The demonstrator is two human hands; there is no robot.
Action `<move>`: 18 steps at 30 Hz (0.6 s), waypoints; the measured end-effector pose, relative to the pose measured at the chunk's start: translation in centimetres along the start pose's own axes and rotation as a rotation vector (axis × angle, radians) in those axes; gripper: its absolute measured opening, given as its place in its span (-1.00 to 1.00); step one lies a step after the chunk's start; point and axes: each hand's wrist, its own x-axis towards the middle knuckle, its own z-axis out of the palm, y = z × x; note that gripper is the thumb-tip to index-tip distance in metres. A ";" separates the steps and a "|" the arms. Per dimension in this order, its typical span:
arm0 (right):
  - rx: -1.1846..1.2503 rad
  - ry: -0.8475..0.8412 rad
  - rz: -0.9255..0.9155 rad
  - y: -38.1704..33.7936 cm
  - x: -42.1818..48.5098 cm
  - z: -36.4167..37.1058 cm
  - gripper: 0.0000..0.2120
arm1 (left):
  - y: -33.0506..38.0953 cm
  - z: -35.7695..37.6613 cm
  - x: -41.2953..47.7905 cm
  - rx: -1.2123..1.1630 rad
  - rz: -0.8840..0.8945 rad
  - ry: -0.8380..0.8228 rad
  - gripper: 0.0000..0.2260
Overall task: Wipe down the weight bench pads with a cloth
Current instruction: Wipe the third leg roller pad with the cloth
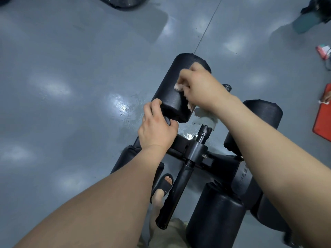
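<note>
On the far left roller pad (172, 83) of the bench, over a grey floor (71, 68). The right hand (198, 85) has the cloth (204, 119) bunched under curled fingers and pressed to the pad's curved top. A loose tail of it hangs below the wrist. The left hand (156, 126) clasps the pad's near end, fingers wrapped over the rim.

- Cloth: fluffy, pale pink and grey, limp. Likely light, drapes, no stiffness. Best kept wadded in the palm so the tail does not catch on the metal post (195, 153).
- Pad: black cylinder with a finely ribbed matt skin, probably foam underneath, so it should give under pressure. May turn on its bar, so bracing the end seems sensible.
- Second roller (263, 113) to the right, same make, untouched by either hand.
- Floor glossy, with a wet-looking patch near the left hand.
</note>
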 end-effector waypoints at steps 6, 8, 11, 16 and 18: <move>-0.009 0.165 0.206 1.9 4.7 -1.1 -0.78 | -0.1 0.0 -0.1 -0.005 0.006 0.000 -0.51; -0.014 0.196 0.251 2.2 5.6 -1.2 -0.77 | -0.1 0.1 0.0 -0.007 0.009 0.002 -0.51; -0.034 0.219 0.283 2.5 6.2 -1.0 -0.73 | -0.2 0.2 0.0 0.000 0.015 0.008 -0.51; -0.061 0.179 0.205 2.0 5.2 -0.4 -0.72 | -0.2 0.2 0.0 0.011 0.011 0.021 -0.51; -0.061 0.146 0.136 1.2 3.9 -0.1 -0.74 | -0.1 0.2 -0.1 0.011 0.013 0.021 -0.51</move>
